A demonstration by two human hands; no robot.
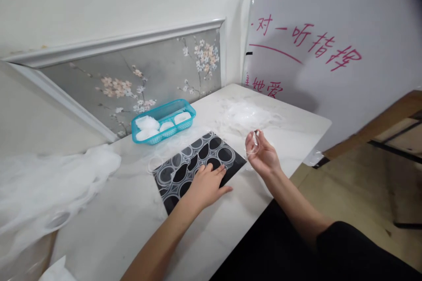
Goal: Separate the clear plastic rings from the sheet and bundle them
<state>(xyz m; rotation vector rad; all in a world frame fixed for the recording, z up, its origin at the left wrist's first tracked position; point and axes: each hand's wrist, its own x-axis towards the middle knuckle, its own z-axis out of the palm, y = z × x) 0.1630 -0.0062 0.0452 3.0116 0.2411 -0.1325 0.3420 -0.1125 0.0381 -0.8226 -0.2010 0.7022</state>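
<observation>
My left hand (207, 183) lies with fingers spread on a clear plastic sheet with round cut-outs (171, 176), which rests on a black rectangular mat (238, 167). Through the holes the dark mat shows. Just right of the mat, my right hand (263, 154) is raised above the table, its fingers pinching a small clear plastic ring (253, 145). Another thin clear ring (154, 163) sits at the mat's left corner.
A blue plastic basket (164, 112) holding several white round pieces stands by the wall. Thin translucent plastic (245, 114) is heaped at the table's far end. More crumpled white plastic sheeting (59, 184) covers the left side. A whiteboard (329, 17) stands behind the white marbled table (132, 232).
</observation>
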